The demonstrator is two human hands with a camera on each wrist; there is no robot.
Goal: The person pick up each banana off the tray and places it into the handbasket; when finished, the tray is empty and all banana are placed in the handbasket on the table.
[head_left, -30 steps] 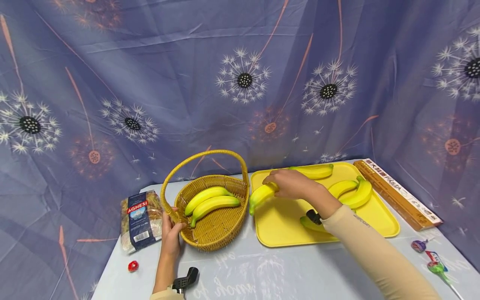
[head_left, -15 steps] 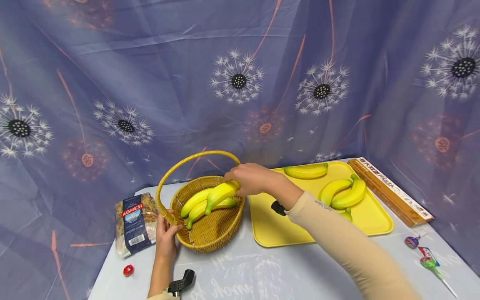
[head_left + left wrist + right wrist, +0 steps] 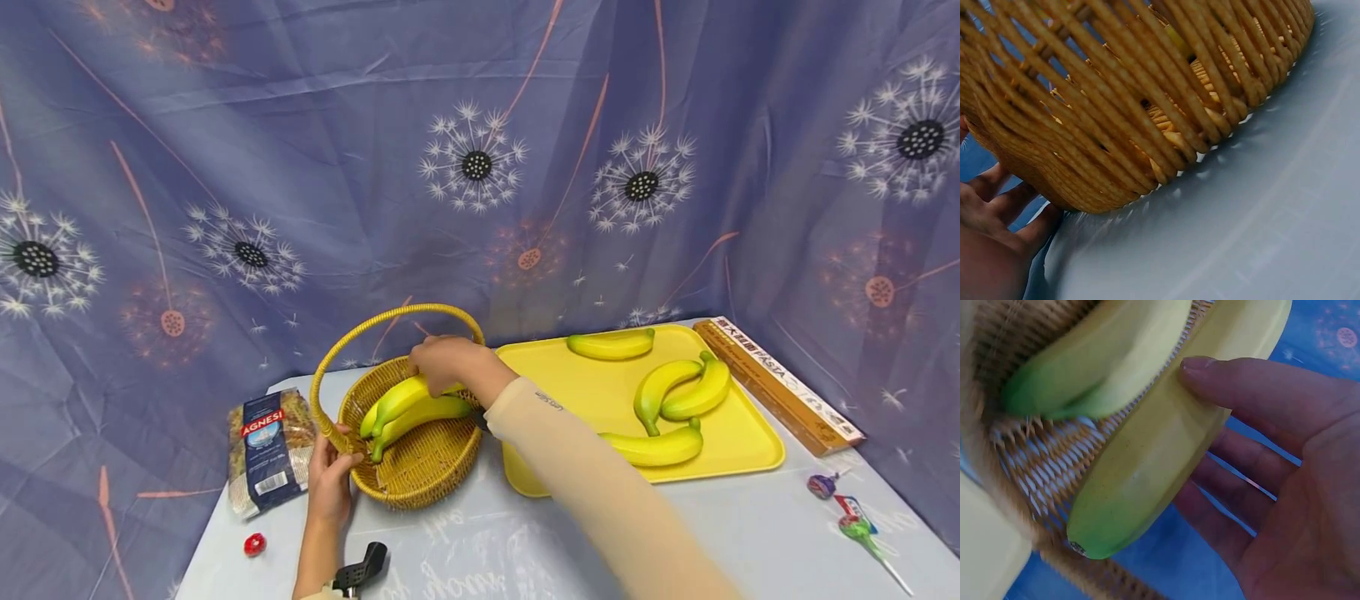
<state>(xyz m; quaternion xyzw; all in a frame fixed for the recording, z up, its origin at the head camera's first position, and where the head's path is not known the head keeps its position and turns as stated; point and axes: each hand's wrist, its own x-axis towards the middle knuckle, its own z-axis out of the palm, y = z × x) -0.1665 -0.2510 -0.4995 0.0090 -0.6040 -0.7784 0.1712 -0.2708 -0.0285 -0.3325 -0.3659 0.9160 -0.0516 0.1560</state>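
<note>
A yellow wicker basket [image 3: 420,492] with a tall arched handle stands on the left of the table. My left hand [image 3: 330,479] grips its left rim at the handle's base; in the left wrist view those fingers [image 3: 1038,228] lie against the woven outer wall. My right hand [image 3: 450,362] reaches under the handle, holding a banana [image 3: 1154,450] between thumb and fingers. In the head view that banana lies low over two others in the basket, mostly covering one, while the nearer banana [image 3: 427,414] shows. Whether it rests on them, I cannot tell.
A yellow tray [image 3: 536,417] to the right bears several bananas [image 3: 660,446]. A long pasta box [image 3: 780,383] lies along its right side. Left of the basket lies an AGNESI pasta bag [image 3: 266,450], with a red candy [image 3: 254,545] nearby. Lollipops [image 3: 855,527] lie far right.
My right hand has carried a banana leftward from over the tray into the basket and lowered it toward the two bananas there. The left hand has kept its grip on the rim.
</note>
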